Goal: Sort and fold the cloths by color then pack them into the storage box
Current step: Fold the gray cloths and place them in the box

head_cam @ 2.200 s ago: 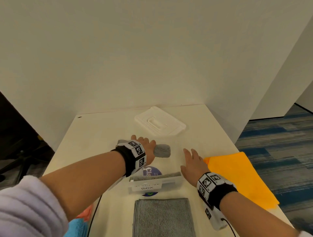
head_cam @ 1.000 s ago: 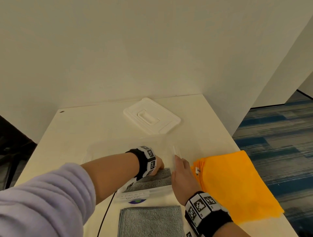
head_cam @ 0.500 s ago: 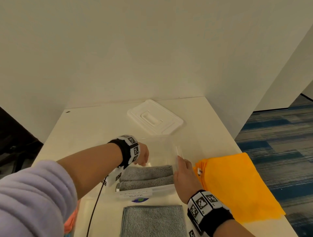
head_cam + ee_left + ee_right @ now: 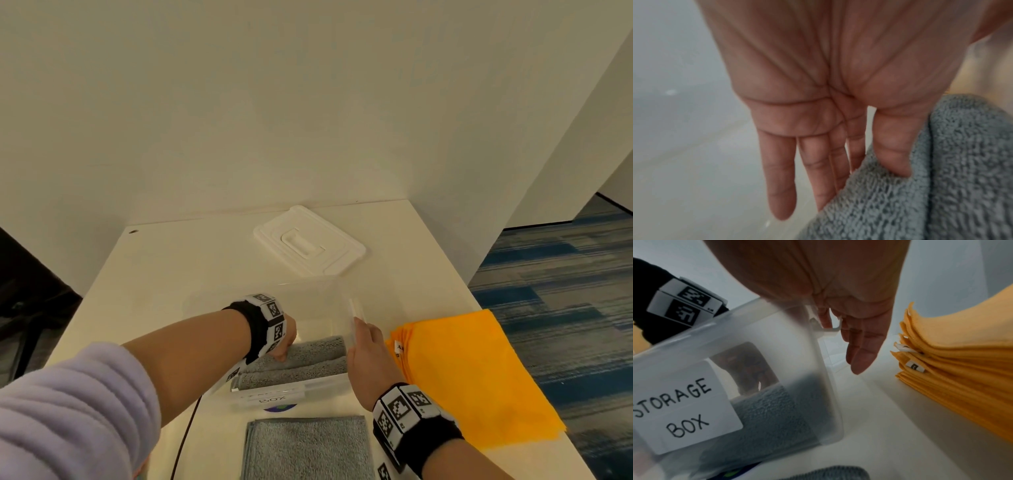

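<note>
A clear storage box (image 4: 329, 294) holds two folded grey cloths (image 4: 308, 359) along its near wall. My left hand (image 4: 286, 342) reaches inside it. In the left wrist view the fingers (image 4: 781, 178) run straight down the far side of the rear grey cloth (image 4: 951, 178), and the thumb presses into the crease. My right hand (image 4: 363, 346) lies flat and open against the box's right outer wall (image 4: 824, 369), just below the rim handle. Another folded grey cloth (image 4: 308, 448) lies in front of the box. A stack of folded orange cloths (image 4: 472, 370) sits to the right.
The white box lid (image 4: 308, 240) lies on the table behind the box. A white partition wall bounds the table at the back and right. A black cable (image 4: 185, 438) runs along the near left. Blue carpet lies beyond the table's right edge.
My left hand carried a grey cloth into the box, lifted briefly, and has come back down onto it. My right hand moved to the box's right wall and stays there.
</note>
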A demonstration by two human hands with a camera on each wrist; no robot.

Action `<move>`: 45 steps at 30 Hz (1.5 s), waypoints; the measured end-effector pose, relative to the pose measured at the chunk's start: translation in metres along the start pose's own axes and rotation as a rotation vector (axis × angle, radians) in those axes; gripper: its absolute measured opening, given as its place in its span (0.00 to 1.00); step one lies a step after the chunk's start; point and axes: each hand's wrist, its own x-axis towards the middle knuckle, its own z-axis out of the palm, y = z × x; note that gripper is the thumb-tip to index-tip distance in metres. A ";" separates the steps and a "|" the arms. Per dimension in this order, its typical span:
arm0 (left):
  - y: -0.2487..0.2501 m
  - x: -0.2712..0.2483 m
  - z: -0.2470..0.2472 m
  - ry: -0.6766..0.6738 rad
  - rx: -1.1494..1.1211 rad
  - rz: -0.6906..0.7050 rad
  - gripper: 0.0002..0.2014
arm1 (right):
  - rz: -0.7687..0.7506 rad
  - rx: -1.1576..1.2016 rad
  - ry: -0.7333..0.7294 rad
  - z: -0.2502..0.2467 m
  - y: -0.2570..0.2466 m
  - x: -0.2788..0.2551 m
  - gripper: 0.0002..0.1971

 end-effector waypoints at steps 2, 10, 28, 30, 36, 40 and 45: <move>-0.001 -0.007 0.001 0.049 -0.073 -0.051 0.13 | 0.005 -0.001 0.000 0.001 0.001 0.001 0.23; -0.008 -0.061 -0.001 0.548 -0.490 -0.056 0.19 | 0.055 -0.059 -0.008 -0.001 -0.001 0.002 0.24; 0.141 -0.113 0.138 0.509 -0.528 0.317 0.07 | -0.240 -0.026 0.043 0.016 0.025 -0.110 0.08; 0.156 -0.105 0.148 0.398 -0.431 0.318 0.08 | -0.283 -0.090 -0.131 0.028 0.023 -0.125 0.09; 0.175 -0.090 0.175 0.416 -0.443 0.242 0.25 | -0.303 -0.317 -0.506 0.067 0.025 -0.157 0.17; 0.183 -0.085 0.190 0.497 -0.495 0.153 0.26 | -0.318 -0.448 -0.504 0.083 0.031 -0.165 0.32; 0.191 -0.083 0.195 0.552 -0.485 0.078 0.29 | -0.343 -0.486 -0.399 0.089 0.032 -0.168 0.24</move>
